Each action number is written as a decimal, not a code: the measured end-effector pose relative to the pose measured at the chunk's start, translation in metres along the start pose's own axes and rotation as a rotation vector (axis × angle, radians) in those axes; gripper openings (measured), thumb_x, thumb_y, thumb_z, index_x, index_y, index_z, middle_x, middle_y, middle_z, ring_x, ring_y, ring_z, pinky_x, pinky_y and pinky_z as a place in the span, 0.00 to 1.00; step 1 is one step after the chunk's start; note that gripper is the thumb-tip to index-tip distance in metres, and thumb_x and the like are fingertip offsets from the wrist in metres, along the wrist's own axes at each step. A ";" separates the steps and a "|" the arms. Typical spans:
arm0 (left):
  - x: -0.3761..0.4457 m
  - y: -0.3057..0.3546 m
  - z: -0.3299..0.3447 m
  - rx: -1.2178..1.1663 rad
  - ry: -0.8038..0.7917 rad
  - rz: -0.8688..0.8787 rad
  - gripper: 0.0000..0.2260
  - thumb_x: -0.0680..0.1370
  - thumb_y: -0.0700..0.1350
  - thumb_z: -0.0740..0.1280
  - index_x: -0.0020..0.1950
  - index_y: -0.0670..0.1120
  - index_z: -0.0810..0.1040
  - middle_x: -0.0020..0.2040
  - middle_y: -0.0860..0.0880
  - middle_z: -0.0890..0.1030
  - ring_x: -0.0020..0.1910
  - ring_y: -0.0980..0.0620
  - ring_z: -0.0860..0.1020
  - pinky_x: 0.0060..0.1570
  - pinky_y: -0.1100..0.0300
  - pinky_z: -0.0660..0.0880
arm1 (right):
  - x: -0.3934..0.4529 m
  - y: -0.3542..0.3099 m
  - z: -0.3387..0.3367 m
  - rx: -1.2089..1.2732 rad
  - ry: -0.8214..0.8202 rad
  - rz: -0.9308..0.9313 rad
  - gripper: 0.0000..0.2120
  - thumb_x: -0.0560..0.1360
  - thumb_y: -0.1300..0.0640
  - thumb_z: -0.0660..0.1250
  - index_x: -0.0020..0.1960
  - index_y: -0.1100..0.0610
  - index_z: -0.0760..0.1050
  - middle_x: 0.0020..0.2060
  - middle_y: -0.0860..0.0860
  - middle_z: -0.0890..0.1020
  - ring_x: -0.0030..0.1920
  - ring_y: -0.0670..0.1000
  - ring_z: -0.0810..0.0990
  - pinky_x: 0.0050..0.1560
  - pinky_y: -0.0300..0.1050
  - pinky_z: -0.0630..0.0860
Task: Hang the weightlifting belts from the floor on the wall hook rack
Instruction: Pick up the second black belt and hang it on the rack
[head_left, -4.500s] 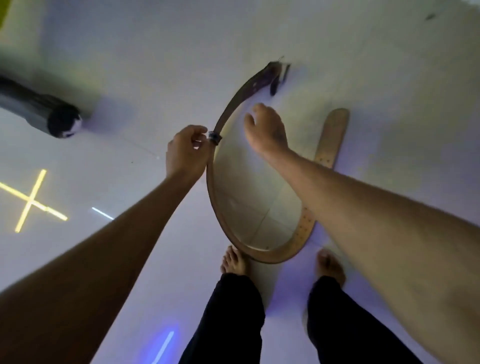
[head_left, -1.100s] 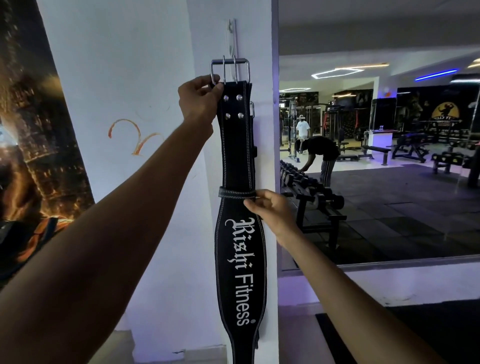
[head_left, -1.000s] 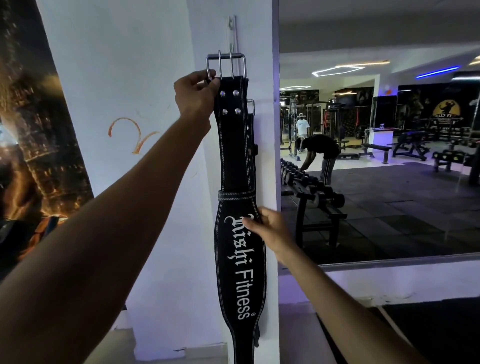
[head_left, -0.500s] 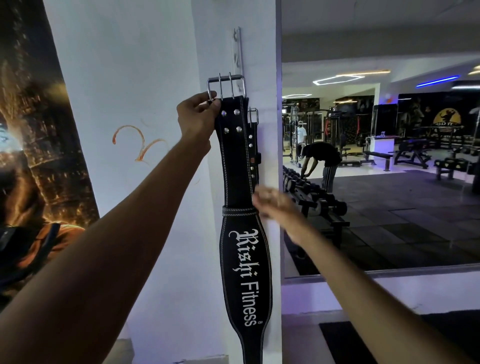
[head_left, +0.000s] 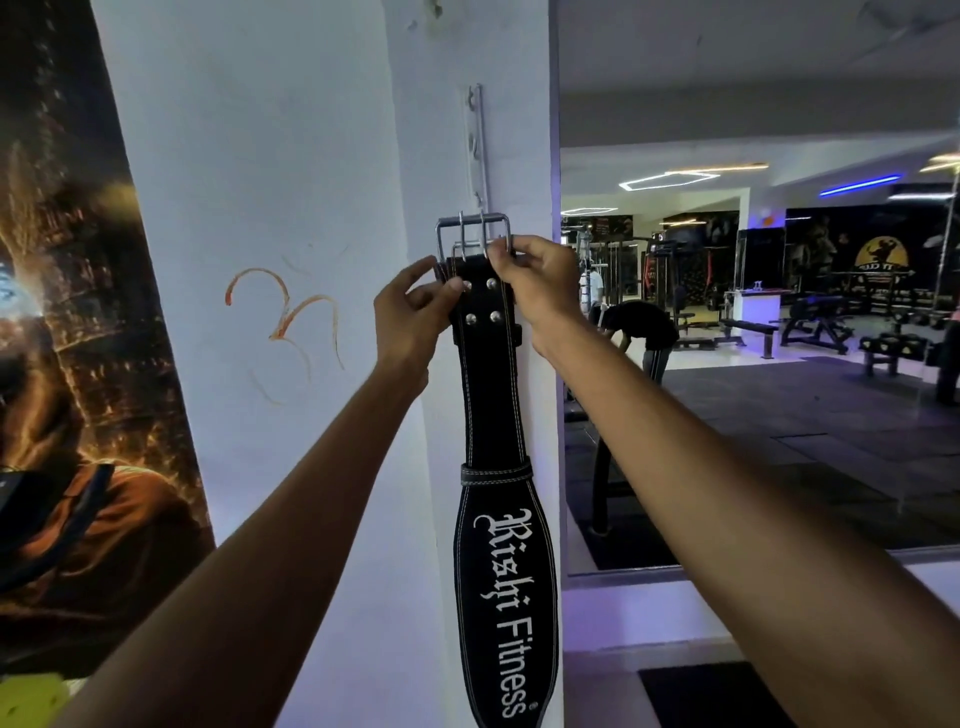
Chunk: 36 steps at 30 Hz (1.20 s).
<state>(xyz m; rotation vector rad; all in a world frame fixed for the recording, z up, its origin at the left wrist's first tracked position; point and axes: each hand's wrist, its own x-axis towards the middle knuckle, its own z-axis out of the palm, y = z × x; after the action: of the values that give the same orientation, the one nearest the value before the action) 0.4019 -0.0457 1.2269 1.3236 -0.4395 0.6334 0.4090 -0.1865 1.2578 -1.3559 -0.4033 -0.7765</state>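
Note:
A black weightlifting belt (head_left: 498, 525) with white "Rishi Fitness" lettering hangs straight down against the white pillar. Its steel buckle (head_left: 474, 235) sits at the top, just under the lower end of the narrow vertical hook rack (head_left: 478, 148) on the pillar. My left hand (head_left: 413, 312) pinches the belt's left edge below the buckle. Gripping the buckle's right side and the belt's top corner is my right hand (head_left: 535, 283). A second buckle shows just behind the first. Whether the buckle rests on a hook is hidden.
A large dark poster (head_left: 67, 364) covers the wall at left, and an orange symbol (head_left: 285, 317) is painted on the pillar. To the right, a mirror (head_left: 753, 338) shows the gym with benches, racks and a person bending over.
My right hand has risen from the belt's middle to the buckle. The belt's top now sits lower against the rack, and my left hand stays on its left edge.

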 end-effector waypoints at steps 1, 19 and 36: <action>-0.008 -0.008 -0.002 0.001 -0.032 -0.008 0.25 0.78 0.38 0.72 0.74 0.41 0.71 0.41 0.48 0.85 0.41 0.55 0.84 0.49 0.59 0.83 | 0.001 -0.001 0.000 0.011 0.023 0.001 0.07 0.75 0.61 0.73 0.52 0.61 0.83 0.44 0.56 0.86 0.43 0.49 0.83 0.45 0.37 0.80; -0.184 -0.181 -0.045 0.173 -0.293 -0.405 0.08 0.78 0.33 0.71 0.55 0.37 0.84 0.49 0.43 0.89 0.46 0.48 0.87 0.47 0.58 0.82 | -0.010 0.006 -0.023 0.058 0.107 0.047 0.12 0.75 0.66 0.72 0.57 0.70 0.80 0.50 0.63 0.85 0.38 0.43 0.80 0.39 0.26 0.78; -0.175 -0.186 -0.050 0.234 -0.324 -0.397 0.05 0.77 0.37 0.73 0.52 0.39 0.85 0.49 0.41 0.89 0.46 0.48 0.87 0.49 0.55 0.82 | -0.013 0.001 -0.032 0.118 0.122 0.088 0.13 0.74 0.67 0.72 0.58 0.69 0.80 0.38 0.48 0.83 0.36 0.38 0.80 0.41 0.27 0.78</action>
<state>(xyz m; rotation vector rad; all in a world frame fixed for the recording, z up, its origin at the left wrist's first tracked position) 0.3883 -0.0494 0.9669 1.6902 -0.3543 0.1392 0.3951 -0.2138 1.2419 -1.2020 -0.2864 -0.7470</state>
